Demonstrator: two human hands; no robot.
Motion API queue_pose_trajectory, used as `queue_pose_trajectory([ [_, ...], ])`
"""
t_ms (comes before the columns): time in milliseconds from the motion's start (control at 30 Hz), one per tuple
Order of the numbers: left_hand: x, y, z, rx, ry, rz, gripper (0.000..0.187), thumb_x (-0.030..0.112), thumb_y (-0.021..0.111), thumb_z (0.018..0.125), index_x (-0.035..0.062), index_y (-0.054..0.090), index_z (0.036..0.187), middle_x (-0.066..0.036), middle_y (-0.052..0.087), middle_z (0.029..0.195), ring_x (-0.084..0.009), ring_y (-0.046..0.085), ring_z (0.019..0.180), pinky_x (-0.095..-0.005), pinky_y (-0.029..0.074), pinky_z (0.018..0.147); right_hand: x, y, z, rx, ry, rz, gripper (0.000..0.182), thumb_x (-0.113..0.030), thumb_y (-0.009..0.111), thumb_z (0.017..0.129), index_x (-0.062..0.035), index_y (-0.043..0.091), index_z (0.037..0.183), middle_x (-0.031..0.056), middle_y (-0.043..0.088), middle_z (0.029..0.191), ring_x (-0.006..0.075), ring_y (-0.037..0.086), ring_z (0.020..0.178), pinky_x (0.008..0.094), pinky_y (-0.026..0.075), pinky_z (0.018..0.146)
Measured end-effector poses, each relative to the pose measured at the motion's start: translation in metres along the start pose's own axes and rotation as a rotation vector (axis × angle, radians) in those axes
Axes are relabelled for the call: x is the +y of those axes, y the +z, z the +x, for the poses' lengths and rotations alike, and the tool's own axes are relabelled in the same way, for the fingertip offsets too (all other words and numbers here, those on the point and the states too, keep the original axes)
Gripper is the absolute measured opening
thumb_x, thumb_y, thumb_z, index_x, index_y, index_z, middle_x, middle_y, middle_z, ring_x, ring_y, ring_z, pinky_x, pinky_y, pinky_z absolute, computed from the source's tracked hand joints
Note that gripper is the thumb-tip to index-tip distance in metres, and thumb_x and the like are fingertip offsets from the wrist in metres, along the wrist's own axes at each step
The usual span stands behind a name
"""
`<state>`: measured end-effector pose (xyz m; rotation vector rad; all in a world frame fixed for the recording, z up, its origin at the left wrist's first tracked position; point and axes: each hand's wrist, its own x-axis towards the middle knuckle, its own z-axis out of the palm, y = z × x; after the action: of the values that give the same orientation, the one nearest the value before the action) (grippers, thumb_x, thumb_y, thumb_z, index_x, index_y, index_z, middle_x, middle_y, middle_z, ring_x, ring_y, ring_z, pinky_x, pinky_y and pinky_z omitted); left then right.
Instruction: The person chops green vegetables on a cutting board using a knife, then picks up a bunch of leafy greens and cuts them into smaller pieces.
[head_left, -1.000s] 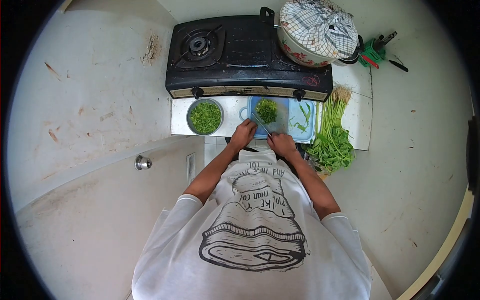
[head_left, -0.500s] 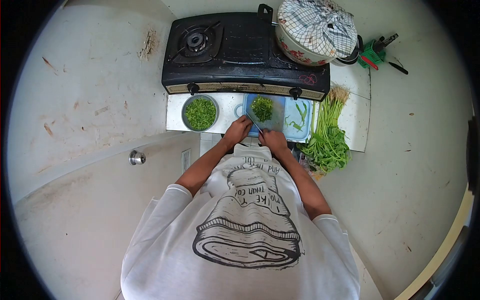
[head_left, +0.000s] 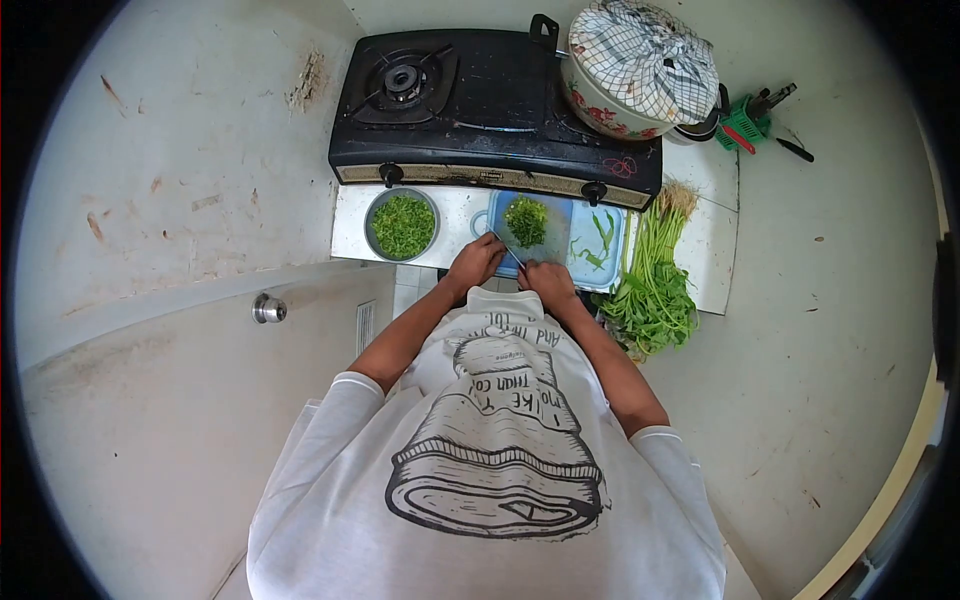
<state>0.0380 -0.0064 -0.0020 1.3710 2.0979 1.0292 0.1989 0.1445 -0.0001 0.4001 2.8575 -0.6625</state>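
My right hand (head_left: 547,282) is closed around the handle of a knife (head_left: 510,253), held slanting over the near edge of a blue chopping board (head_left: 548,252). At the blade's tip are the bent fingers of my left hand (head_left: 475,263), pressed together and seemingly pinching it; the exact contact is small and partly hidden. Just beyond the blade lies a pile of finely chopped greens (head_left: 526,221). Loose green leaves (head_left: 603,232) rest on the board's light blue right part. Left of the board stands a grey bowl (head_left: 371,243) filled with chopped greens (head_left: 403,224).
A black two-burner stove (head_left: 490,90) fills the back of the counter, with a cloth-covered flowered pot (head_left: 610,108) on its right. Long-stemmed leafy greens (head_left: 655,275) hang over the counter's front edge. Behind them is a green basket (head_left: 745,120) with utensils. A door knob (head_left: 268,308) is at left.
The view has shifted slightly. Both hands and the knife stay in nearly the same place at the board, and the chopped pile looks the same.
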Motion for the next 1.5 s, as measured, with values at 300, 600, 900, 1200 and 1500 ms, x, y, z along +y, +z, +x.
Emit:
queue_pose_trajectory([
  [300, -0.005, 0.002, 0.0, 0.029, -0.122, -0.13, 0.007, 0.003, 0.068, 0.09, 0.001, 0.07, 0.097, -0.017, 0.066, 0.093, -0.0394, 0.068, 0.084, -0.0454, 0.056, 0.077, 0.005, -0.007, -0.014, -0.023, 0.048, -0.005, 0.045, -0.04, 0.052, 0.103, -0.0015, 0.07, 0.088, 0.024, 0.072, 0.074, 0.0409, 0.073, 0.07, 0.0518, 0.059, 0.069],
  [600, -0.002, 0.0, -0.001, -0.012, -0.047, -0.026, 0.007, 0.006, 0.066, 0.094, 0.0002, 0.067, 0.098, -0.018, 0.062, 0.095, -0.0424, 0.066, 0.088, -0.0489, 0.055, 0.078, -0.002, -0.01, -0.01, -0.063, 0.018, 0.016, 0.043, -0.038, 0.055, 0.102, -0.0007, 0.07, 0.086, 0.0248, 0.071, 0.074, 0.0415, 0.073, 0.071, 0.0513, 0.059, 0.069],
  [900, 0.004, 0.001, -0.006, 0.03, 0.084, -0.018, 0.011, 0.004, 0.065, 0.093, -0.0008, 0.068, 0.102, -0.019, 0.06, 0.097, -0.0414, 0.065, 0.088, -0.0475, 0.056, 0.079, 0.0, 0.002, -0.002, 0.038, -0.023, 0.015, 0.042, -0.037, 0.056, 0.102, -0.0011, 0.07, 0.085, 0.0233, 0.071, 0.071, 0.0402, 0.072, 0.066, 0.0506, 0.059, 0.065],
  [1200, -0.001, 0.006, -0.008, 0.077, -0.124, -0.042, 0.008, 0.004, 0.068, 0.09, 0.0006, 0.072, 0.097, -0.017, 0.067, 0.092, -0.0383, 0.067, 0.085, -0.0454, 0.055, 0.078, 0.005, -0.005, -0.014, -0.009, 0.028, 0.028, 0.041, -0.038, 0.056, 0.101, -0.0012, 0.069, 0.088, 0.0235, 0.071, 0.071, 0.0412, 0.072, 0.067, 0.0523, 0.059, 0.065],
  [1500, 0.002, 0.004, -0.008, 0.08, -0.132, -0.099, 0.009, 0.004, 0.069, 0.09, 0.0006, 0.072, 0.097, -0.018, 0.067, 0.092, -0.0393, 0.067, 0.083, -0.046, 0.056, 0.077, -0.004, -0.006, -0.011, -0.057, 0.032, 0.052, 0.038, -0.035, 0.057, 0.1, -0.0008, 0.07, 0.088, 0.0246, 0.073, 0.078, 0.0409, 0.074, 0.072, 0.0518, 0.059, 0.069],
])
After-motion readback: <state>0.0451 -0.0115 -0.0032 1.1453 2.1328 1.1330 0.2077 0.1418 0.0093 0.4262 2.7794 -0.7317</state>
